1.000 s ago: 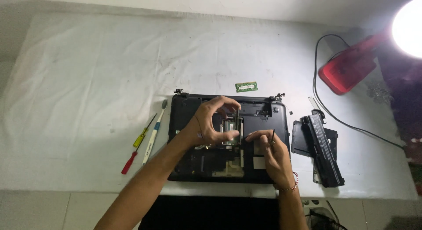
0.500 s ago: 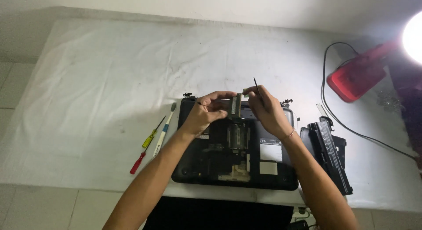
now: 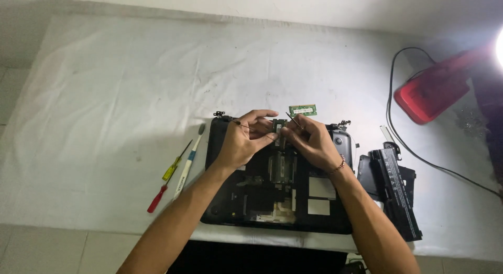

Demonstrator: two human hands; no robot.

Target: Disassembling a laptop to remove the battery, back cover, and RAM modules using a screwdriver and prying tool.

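While both hands meet over laptop base (image 3: 272, 200) at table's near edge, left hand (image 3: 242, 142) and right hand (image 3: 313, 142) pinch small green circuit module (image 3: 278, 128). Judge it light, stiff, fragile; grip edges only.

A: Where are the hands?
B: Left hand (image 3: 242, 140) and right hand (image 3: 313, 140) meet over the opened black plastic laptop base (image 3: 277, 198), pinching a small green circuit module (image 3: 278, 128).
A: Nearby?
B: Red-handled screwdriver (image 3: 168, 178) to its left.
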